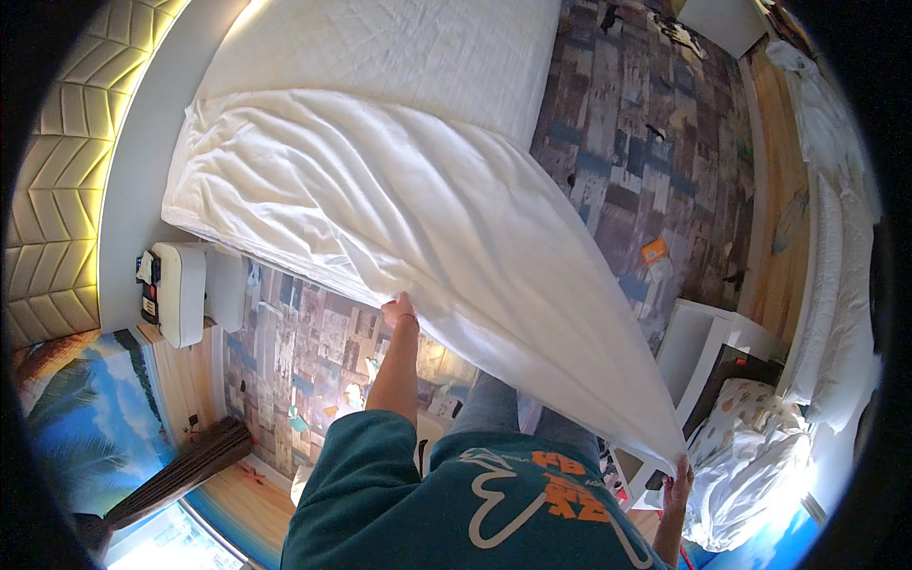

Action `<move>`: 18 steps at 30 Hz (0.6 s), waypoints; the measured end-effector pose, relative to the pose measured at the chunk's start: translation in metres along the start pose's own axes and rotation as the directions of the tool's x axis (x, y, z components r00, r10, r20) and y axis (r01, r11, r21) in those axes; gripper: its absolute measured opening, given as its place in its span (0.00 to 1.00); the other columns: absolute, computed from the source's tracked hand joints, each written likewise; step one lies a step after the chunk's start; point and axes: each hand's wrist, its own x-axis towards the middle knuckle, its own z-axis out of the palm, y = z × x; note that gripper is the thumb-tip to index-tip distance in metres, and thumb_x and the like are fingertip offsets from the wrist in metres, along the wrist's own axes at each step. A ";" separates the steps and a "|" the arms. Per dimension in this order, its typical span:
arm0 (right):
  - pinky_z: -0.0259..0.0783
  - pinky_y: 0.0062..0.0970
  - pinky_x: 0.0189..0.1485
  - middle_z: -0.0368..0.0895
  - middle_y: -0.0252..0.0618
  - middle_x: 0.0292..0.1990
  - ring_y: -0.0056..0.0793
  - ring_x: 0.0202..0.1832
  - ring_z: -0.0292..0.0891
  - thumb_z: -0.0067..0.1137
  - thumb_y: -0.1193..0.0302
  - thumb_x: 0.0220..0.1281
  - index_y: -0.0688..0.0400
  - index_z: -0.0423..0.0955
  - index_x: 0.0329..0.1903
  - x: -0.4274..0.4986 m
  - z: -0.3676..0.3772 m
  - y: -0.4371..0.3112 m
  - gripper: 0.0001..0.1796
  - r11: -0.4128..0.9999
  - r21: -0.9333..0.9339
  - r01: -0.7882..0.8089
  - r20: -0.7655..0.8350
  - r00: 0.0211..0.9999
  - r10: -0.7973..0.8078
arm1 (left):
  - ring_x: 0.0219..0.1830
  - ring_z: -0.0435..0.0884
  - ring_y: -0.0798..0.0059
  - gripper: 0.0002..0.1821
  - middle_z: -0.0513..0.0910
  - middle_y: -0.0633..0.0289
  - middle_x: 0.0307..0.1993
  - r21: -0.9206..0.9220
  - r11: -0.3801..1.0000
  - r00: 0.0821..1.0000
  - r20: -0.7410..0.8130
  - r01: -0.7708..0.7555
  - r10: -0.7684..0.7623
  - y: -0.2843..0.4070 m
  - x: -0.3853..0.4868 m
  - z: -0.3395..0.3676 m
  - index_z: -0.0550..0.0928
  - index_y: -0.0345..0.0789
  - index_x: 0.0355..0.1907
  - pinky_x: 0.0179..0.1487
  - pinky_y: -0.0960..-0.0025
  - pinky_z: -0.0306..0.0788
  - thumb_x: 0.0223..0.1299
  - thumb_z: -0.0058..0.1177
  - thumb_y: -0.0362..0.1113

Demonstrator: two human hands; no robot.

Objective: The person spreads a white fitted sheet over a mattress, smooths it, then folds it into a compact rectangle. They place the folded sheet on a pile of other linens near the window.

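Note:
A white fitted sheet (456, 214) lies rumpled over the near part of a bed's white mattress (399, 50) and stretches from the head-end corner at left down to the lower right. Its near edge is gripped by my left hand (400, 311), midway along the mattress side. Far to the right, my right hand (677, 479) pinches a corner of the same fabric, pulled out past the mattress. The far part of the mattress shows bare, and its near side is mostly covered by the sheet.
A white bedside table (182, 293) stands at left beside the padded headboard (60, 214). Paper and small scraps lie on the wood-patterned floor (634, 142). White shelving (695, 335) and a heap of bedding (755, 456) are at right. A brown curtain (182, 463) hangs lower left.

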 end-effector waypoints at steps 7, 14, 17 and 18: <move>0.64 0.16 0.18 0.77 0.32 0.44 0.19 0.36 0.75 0.56 0.57 0.62 0.53 0.69 0.55 -0.024 0.011 -0.014 0.22 0.997 -0.081 0.015 0.027 1.000 -0.013 | 0.49 0.77 0.51 0.35 0.75 0.45 0.48 0.133 0.988 0.993 0.096 -0.075 0.062 0.022 -0.030 -0.003 0.76 0.35 0.48 0.52 0.55 0.72 0.45 0.56 0.63; 0.64 0.16 0.19 0.79 0.29 0.38 0.18 0.32 0.74 0.56 0.55 0.62 0.55 0.73 0.49 -0.024 0.008 -0.026 0.20 0.989 -0.150 0.006 0.058 0.998 0.003 | 0.50 0.75 0.52 0.24 0.73 0.48 0.50 0.517 0.830 0.978 0.092 -0.208 0.188 0.024 -0.021 0.008 0.80 0.35 0.44 0.52 0.56 0.71 0.57 0.48 0.54; 0.65 0.18 0.23 0.78 0.30 0.40 0.20 0.35 0.74 0.57 0.55 0.61 0.55 0.72 0.51 -0.011 -0.006 -0.023 0.22 0.989 -0.145 0.040 0.140 0.990 -0.020 | 0.51 0.73 0.53 0.19 0.74 0.50 0.49 0.659 0.706 0.930 -0.027 -0.260 0.368 0.021 -0.017 0.014 0.81 0.35 0.44 0.54 0.58 0.70 0.61 0.43 0.45; 0.65 0.19 0.25 0.78 0.30 0.41 0.20 0.36 0.74 0.58 0.55 0.61 0.55 0.71 0.51 -0.008 -0.010 -0.018 0.22 0.989 -0.145 0.023 0.101 0.995 -0.009 | 0.48 0.72 0.55 0.16 0.77 0.52 0.43 0.573 0.706 0.871 0.031 -0.418 0.490 0.045 -0.045 0.005 0.81 0.33 0.41 0.54 0.60 0.67 0.61 0.44 0.42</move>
